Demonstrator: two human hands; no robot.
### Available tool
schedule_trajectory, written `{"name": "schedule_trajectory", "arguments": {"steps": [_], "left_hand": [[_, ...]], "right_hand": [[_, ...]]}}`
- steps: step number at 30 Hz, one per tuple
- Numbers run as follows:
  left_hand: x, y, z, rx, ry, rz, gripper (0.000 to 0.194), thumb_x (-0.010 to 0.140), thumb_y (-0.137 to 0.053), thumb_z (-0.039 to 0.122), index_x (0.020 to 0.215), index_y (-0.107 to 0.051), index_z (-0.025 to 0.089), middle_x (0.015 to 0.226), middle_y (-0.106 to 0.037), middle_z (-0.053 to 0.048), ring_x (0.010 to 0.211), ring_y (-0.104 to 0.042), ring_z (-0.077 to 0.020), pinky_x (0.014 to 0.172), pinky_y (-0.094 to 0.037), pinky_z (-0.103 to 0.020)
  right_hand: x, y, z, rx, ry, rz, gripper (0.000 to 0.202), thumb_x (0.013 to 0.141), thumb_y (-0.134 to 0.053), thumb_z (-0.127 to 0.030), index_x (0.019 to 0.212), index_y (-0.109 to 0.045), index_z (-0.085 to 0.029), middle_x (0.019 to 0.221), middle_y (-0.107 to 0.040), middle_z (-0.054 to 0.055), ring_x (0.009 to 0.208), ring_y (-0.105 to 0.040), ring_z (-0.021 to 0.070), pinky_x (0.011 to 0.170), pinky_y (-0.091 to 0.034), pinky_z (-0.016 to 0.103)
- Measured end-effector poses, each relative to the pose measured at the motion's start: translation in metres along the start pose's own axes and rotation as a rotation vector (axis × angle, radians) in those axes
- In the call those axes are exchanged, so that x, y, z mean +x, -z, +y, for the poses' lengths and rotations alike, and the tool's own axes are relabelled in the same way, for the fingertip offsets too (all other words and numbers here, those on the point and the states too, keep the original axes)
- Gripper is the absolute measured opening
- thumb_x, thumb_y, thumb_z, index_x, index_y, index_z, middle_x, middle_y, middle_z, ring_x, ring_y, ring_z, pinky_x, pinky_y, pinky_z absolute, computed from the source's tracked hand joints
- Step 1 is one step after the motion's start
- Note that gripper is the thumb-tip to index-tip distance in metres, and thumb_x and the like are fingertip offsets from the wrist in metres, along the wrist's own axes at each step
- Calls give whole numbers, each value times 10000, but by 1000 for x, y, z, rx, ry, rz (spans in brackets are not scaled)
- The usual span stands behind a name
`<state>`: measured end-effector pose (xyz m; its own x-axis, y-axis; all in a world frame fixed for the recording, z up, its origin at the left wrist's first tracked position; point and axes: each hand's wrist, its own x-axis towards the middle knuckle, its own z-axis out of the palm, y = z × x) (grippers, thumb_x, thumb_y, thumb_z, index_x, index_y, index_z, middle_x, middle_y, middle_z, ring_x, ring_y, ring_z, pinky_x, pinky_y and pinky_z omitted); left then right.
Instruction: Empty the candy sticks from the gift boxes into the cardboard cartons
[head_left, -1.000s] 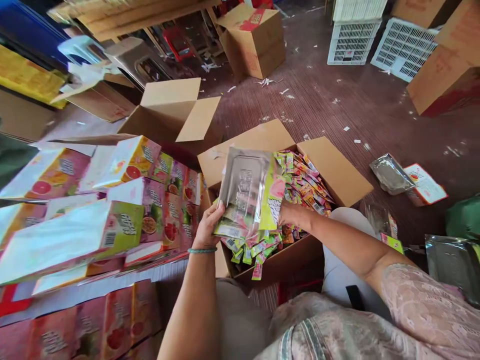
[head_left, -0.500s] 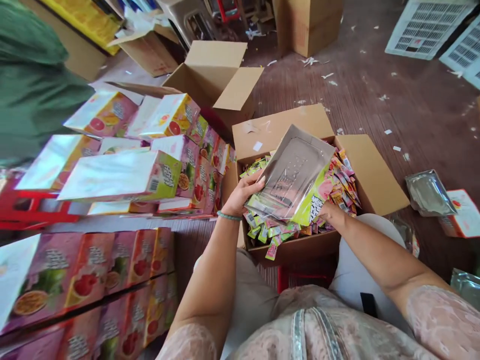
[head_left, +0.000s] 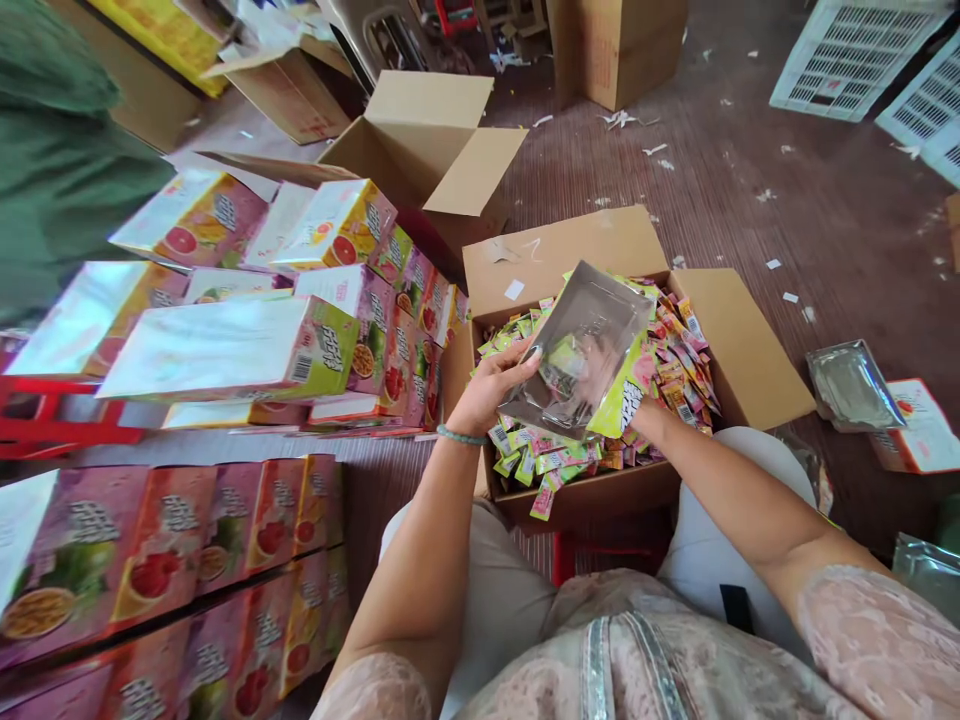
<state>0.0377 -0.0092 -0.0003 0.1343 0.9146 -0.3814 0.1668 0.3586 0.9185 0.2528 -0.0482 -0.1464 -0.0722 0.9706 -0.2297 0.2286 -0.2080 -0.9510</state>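
My left hand (head_left: 504,385), wearing a bead bracelet, grips the left edge of a clear-windowed box (head_left: 592,300) with a green printed side. It is tilted above an open carton (head_left: 600,505) full of small sachets (head_left: 679,350), mostly green, pink and orange. My right hand (head_left: 598,365) is behind or inside the clear plastic and shows blurrily through it. Beside its fingers, a few green sachets (head_left: 564,362) show through too. Whether those fingers hold them I cannot tell.
Printed fruit boxes (head_left: 225,345) are stacked at left, with more boxes (head_left: 172,560) below. Behind them stands an open carton (head_left: 420,140). A clear plastic tray (head_left: 855,385) and a white-faced box (head_left: 926,425) lie at right. A person in green (head_left: 67,190) is at far left.
My right hand has moved up and left behind the clear plastic, where it and green sachets now show through. The windowed box has shifted slightly left and down.
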Motion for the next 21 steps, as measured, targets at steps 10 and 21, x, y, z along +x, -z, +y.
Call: {"name": "schedule_trajectory", "arguments": {"steps": [10, 21], "left_hand": [[-16, 37, 14, -75, -111, 226, 889, 598, -1012, 528, 1384, -774, 187, 1015, -823, -43, 890, -746, -205, 726, -573, -242], [-16, 13, 18, -87, -138, 106, 810, 603, -975, 616, 1256, -825, 161, 1158, -829, -116, 1176, -740, -338, 870, -629, -317]], "right_hand": [[1, 38, -39, -995, 177, 4, 564, 840, -659, -13, 1392, -683, -127, 1342, -663, 223, 1166, -634, 349, 1014, -484, 445], [7, 17, -20, -483, 687, 181, 374, 1092, -494, -313, 1306, -759, -158, 1484, -627, 200, 1467, -489, 341, 1239, -393, 586]]}}
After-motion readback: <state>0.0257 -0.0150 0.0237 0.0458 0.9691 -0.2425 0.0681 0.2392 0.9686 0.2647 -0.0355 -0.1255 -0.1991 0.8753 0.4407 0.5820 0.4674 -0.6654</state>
